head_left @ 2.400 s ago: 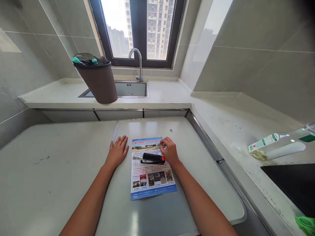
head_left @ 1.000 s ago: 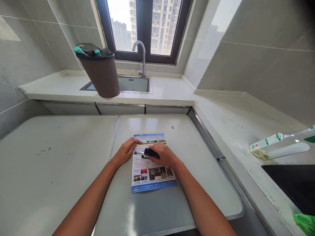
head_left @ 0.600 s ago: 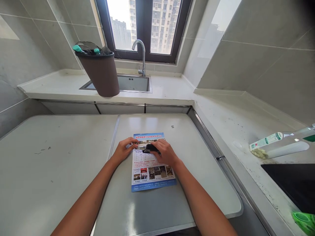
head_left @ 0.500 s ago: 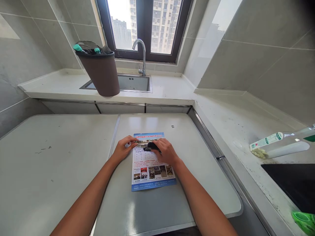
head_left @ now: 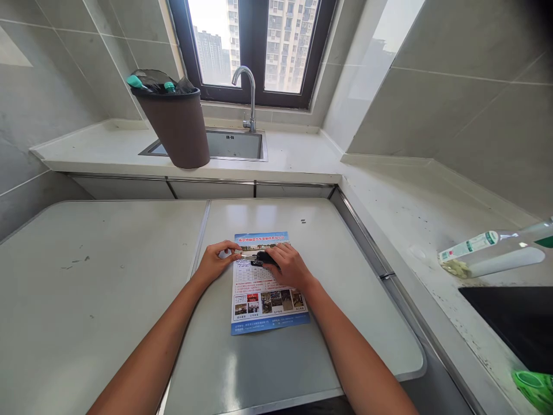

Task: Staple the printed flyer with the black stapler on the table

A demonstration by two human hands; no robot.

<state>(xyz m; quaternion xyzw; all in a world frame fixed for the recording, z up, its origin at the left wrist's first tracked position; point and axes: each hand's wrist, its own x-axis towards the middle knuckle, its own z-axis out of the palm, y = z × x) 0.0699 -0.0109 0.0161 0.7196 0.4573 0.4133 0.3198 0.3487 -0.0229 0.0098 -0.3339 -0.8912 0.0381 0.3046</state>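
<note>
A small black stapler (head_left: 258, 260) is held above a printed flyer (head_left: 270, 326) with blue borders, red text and several photos. My right hand (head_left: 288, 266) wraps round the stapler's black body from the right. From its left end sticks out a thin silver metal part. My left hand (head_left: 217, 259) pinches at the tip of that metal part with thumb and forefinger, its other fingers curled. Whether a separate small piece sits in the pinch is too small to tell. The flyer lies flat on the folding table (head_left: 259, 369) beneath both hands.
Two small dark staple-like strips (head_left: 303, 221) lie farther back on the table. A brown bin (head_left: 177, 129) stands at the sink (head_left: 235, 147) under a tap (head_left: 250, 98). On the right counter are a clear bottle (head_left: 488, 253), a black panel (head_left: 510, 323) and a green item (head_left: 536, 389).
The hands stay nearly in place, with the stapler shifted very slightly left. The left fingers remain pinched at the metal end. The flyer keeps its place on the table.
</note>
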